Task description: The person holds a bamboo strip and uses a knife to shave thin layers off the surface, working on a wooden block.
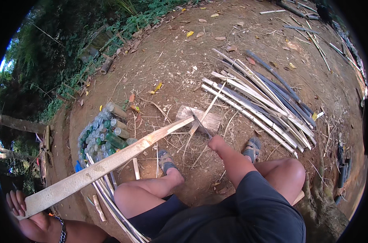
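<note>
the right grip is closed around the handle of a knife, the fingers folded so tightly that the handle is mostly hidden. the dark blade slants up and left from the fist to the narrow end of a pale slat — whether its edge has bitten in, i cannot tell. the left grip, far off at the lower left, pinches the slat's broad end, fingers curled over one side and the palm on the other; a dark chain bracelet circles that wrist. the slat runs diagonally between the two, widest at the left, its narrow tip over a wood block lying on the bare ground. a thin strip also slants across the block, passing close by the blade.

farther out, two sandalled feet stand apart, the left sandal below the slat and the right sandal right of the knife. a heap of clear and green bottles lies left of the block, and more long strips lie beside the left leg. up and right — a loose bundle of pale split lengths with dark poles among them. leafy greenery edges the upper left.
</note>
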### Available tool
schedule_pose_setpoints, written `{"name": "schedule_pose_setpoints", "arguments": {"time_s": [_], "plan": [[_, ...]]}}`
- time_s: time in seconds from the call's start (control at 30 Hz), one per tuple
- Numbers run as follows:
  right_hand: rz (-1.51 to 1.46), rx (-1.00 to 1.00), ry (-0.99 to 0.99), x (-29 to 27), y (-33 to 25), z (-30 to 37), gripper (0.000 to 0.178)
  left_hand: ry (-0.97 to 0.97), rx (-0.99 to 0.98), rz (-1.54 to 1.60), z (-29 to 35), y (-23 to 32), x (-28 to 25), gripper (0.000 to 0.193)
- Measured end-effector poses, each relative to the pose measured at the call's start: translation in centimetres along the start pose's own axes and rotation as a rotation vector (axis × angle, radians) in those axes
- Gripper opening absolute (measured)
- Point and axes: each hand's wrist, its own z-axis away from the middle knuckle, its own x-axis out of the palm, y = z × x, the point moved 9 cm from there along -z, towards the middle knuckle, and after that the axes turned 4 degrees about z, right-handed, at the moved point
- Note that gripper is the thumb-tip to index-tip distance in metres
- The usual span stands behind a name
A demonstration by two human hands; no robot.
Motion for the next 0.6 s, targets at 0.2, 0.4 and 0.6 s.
{"name": "schedule_pose_setpoints", "arguments": {"time_s": [0.2, 0.4, 0.6], "plan": [[-0.371, -0.123, 0.148, -3.2, -5.0, 6.1, 0.031, -0.125, 0.248, -0.015, 1.9, -1.8, 4.9, 0.035], [-0.442, -0.401, 0.238, -6.0, -14.6, 20.6, 0.026, -0.276, 0.275, 0.104, 3.2, -1.8, 5.7, 0.053], [-0.328, -0.868, 0.163, -10.5, -23.7, 35.0, 0.022, -0.139, 0.342, 0.072, 6.7, -0.6, 5.8, 0.062]]}}
